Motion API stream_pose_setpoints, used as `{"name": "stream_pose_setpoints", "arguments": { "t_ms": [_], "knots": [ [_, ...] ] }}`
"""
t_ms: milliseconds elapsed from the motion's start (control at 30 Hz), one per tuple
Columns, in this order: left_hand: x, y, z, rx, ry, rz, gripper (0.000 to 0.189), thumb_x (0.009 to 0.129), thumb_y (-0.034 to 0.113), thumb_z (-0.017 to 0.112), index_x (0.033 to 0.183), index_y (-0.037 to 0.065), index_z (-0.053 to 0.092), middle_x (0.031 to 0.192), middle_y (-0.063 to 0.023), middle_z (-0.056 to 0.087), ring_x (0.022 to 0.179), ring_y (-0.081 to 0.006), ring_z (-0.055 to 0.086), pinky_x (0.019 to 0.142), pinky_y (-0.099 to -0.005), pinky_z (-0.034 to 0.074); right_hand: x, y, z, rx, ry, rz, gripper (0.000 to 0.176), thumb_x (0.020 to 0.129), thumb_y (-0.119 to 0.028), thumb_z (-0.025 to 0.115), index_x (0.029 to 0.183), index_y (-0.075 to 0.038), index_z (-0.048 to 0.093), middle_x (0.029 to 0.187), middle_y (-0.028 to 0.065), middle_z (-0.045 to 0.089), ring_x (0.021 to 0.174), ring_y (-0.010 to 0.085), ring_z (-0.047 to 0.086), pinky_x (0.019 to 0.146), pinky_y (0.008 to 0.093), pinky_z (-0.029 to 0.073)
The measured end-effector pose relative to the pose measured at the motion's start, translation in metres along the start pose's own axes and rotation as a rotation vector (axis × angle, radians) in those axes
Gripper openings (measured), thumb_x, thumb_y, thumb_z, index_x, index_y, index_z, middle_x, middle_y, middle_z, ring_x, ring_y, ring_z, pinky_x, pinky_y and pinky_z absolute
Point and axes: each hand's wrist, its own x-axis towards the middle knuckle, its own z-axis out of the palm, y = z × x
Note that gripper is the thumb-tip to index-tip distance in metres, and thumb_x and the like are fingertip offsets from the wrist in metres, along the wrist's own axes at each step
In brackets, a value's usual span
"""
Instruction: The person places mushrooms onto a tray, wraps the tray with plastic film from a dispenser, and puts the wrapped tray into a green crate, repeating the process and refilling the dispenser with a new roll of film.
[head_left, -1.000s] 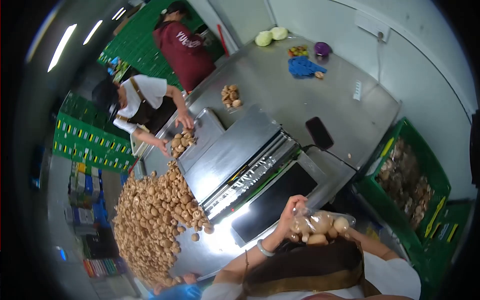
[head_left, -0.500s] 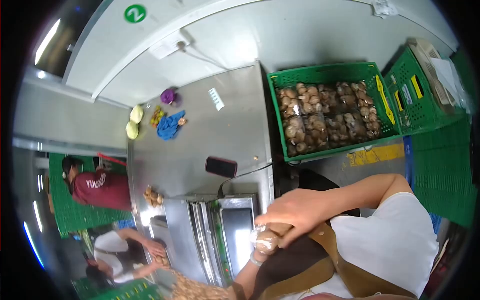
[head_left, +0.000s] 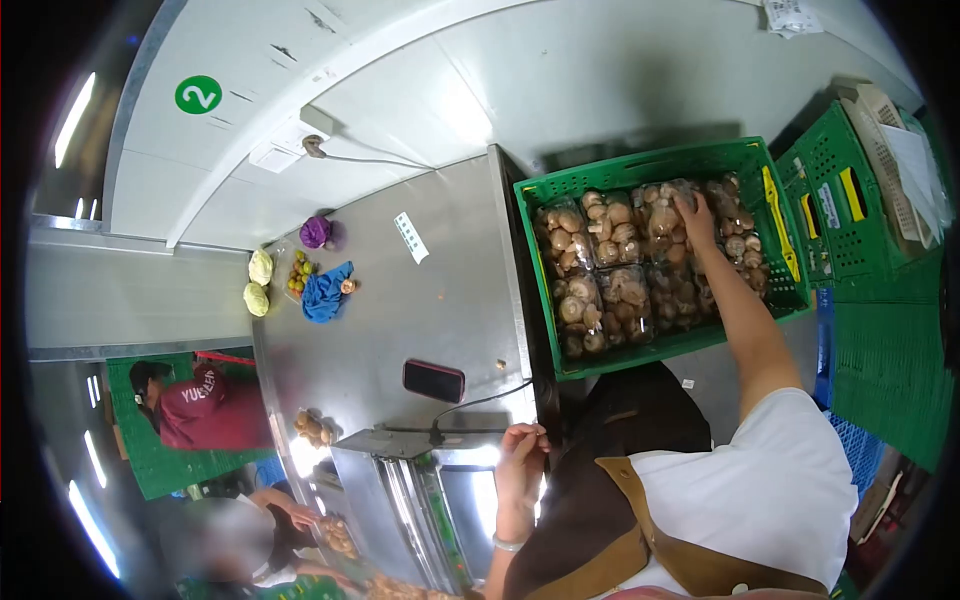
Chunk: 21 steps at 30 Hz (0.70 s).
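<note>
Right hand (head_left: pixel 698 220), half-open, touches a mushroom pack (head_left: pixel 664 218); left hand (head_left: pixel 518 468) curls, contents unclear. Green wall sign (head_left: pixel 198 95) reads "2".

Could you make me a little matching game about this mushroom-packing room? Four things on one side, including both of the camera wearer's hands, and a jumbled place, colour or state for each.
Things:
1. Phone
2. Right hand
3. Round wall sign
4. Left hand

Places, colours or states:
A. Green, with a white number
B. Over the packed mushrooms in the crate
C. Has a bracelet at its wrist
D. Lying on the metal table, screen dark

Right pairs: 1-D, 2-B, 3-A, 4-C
</note>
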Motion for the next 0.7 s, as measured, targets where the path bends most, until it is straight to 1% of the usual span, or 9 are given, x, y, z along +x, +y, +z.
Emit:
{"name": "stream_pose_setpoints", "arguments": {
  "t_ms": [100, 167, 200, 267, 333, 367, 433, 500, 700],
  "knots": [
    [0.002, 0.006, 0.009, 0.067, 0.088, -0.022, 0.011, 0.092, -0.003, 0.057, 0.098, 0.006, 0.061, 0.098, -0.0086, 0.062, 0.081, -0.0165, 0.057, 0.078, -0.0295, 0.044, 0.035, 0.047, 0.041, -0.025, -0.024, -0.059, 0.074, 0.091, -0.054, 0.059, 0.139, 0.002, 0.047, 0.134, 0.0280, 0.055, 0.125, 0.0422, 0.051, 0.104, 0.0455, 0.041],
    [0.001, 0.003, -0.001, 0.040, 0.128, 0.001, 0.012, 0.092, -0.004, 0.055, 0.098, 0.005, 0.060, 0.097, -0.0088, 0.061, 0.083, -0.0172, 0.057, 0.078, -0.0297, 0.045, 0.055, 0.087, 0.066, -0.629, 0.108, -0.425, 0.061, 0.096, -0.046, 0.053, 0.127, 0.006, 0.055, 0.126, 0.0295, 0.059, 0.119, 0.0434, 0.055, 0.102, 0.0483, 0.042],
    [0.001, 0.003, -0.006, 0.004, 0.158, 0.009, 0.012, 0.092, -0.004, 0.055, 0.099, 0.005, 0.060, 0.096, -0.0088, 0.061, 0.084, -0.0178, 0.058, 0.077, -0.0299, 0.045, 0.047, 0.058, 0.052, -0.867, -0.134, -0.296, 0.050, 0.099, -0.038, 0.046, 0.116, 0.006, 0.061, 0.118, 0.0297, 0.062, 0.112, 0.0425, 0.059, 0.096, 0.0509, 0.045],
    [-0.004, 0.006, -0.011, -0.057, 0.184, -0.010, 0.012, 0.092, -0.002, 0.057, 0.101, 0.006, 0.059, 0.097, -0.0090, 0.061, 0.084, -0.0180, 0.058, 0.077, -0.0302, 0.045, 0.034, 0.032, 0.040, -0.984, -0.150, -0.250, 0.045, 0.099, -0.037, 0.039, 0.109, -0.002, 0.066, 0.113, 0.0222, 0.065, 0.105, 0.0408, 0.061, 0.093, 0.0516, 0.046],
    [-0.009, 0.005, -0.022, -0.055, 0.172, -0.010, 0.007, 0.096, 0.005, 0.057, 0.102, 0.004, 0.060, 0.096, -0.0081, 0.065, 0.083, -0.0155, 0.059, 0.075, -0.0270, 0.048, 0.074, 0.064, 0.028, -1.204, -0.001, -0.985, 0.033, 0.099, -0.024, 0.043, 0.114, -0.004, 0.064, 0.114, 0.0222, 0.065, 0.107, 0.0407, 0.060, 0.091, 0.0509, 0.048],
    [-0.011, 0.002, -0.034, -0.076, 0.148, 0.022, 0.007, 0.096, 0.005, 0.057, 0.103, 0.005, 0.060, 0.097, -0.0073, 0.065, 0.082, -0.0144, 0.059, 0.075, -0.0264, 0.047, 0.046, 0.013, 0.024, -1.246, -0.205, -0.706, 0.038, 0.099, -0.027, 0.046, 0.113, 0.003, 0.064, 0.120, 0.0265, 0.063, 0.109, 0.0390, 0.060, 0.095, 0.0476, 0.046],
    [-0.027, 0.006, -0.058, -0.120, 0.144, 0.061, 0.007, 0.097, 0.007, 0.057, 0.104, 0.006, 0.060, 0.099, -0.0063, 0.064, 0.081, -0.0135, 0.057, 0.075, -0.0263, 0.047, 0.072, 0.027, 0.041, -0.519, 0.071, -0.625, 0.043, 0.101, -0.031, 0.051, 0.124, 0.003, 0.061, 0.124, 0.0257, 0.060, 0.118, 0.0412, 0.054, 0.102, 0.0452, 0.041],
    [-0.052, 0.022, -0.088, -0.178, 0.147, 0.126, 0.007, 0.098, 0.009, 0.057, 0.104, 0.008, 0.060, 0.099, -0.0054, 0.065, 0.079, -0.0124, 0.056, 0.074, -0.0261, 0.046, 0.035, -0.012, 0.070, -0.353, 0.119, -0.686, 0.046, 0.101, -0.033, 0.051, 0.129, 0.003, 0.058, 0.122, 0.0250, 0.062, 0.114, 0.0384, 0.057, 0.103, 0.0442, 0.042],
    [-0.169, 0.071, -0.249, -0.246, 0.515, 0.504, 0.009, 0.096, 0.014, 0.062, 0.104, 0.010, 0.062, 0.097, -0.0028, 0.065, 0.079, -0.0116, 0.055, 0.073, -0.0266, 0.045, -0.255, -0.209, 0.182, 0.052, -0.735, -0.725, 0.025, 0.101, -0.020, 0.054, 0.115, -0.004, 0.065, 0.097, 0.0057, 0.068, 0.084, 0.0125, 0.059, 0.075, 0.0276, 0.049]
  ]
}}
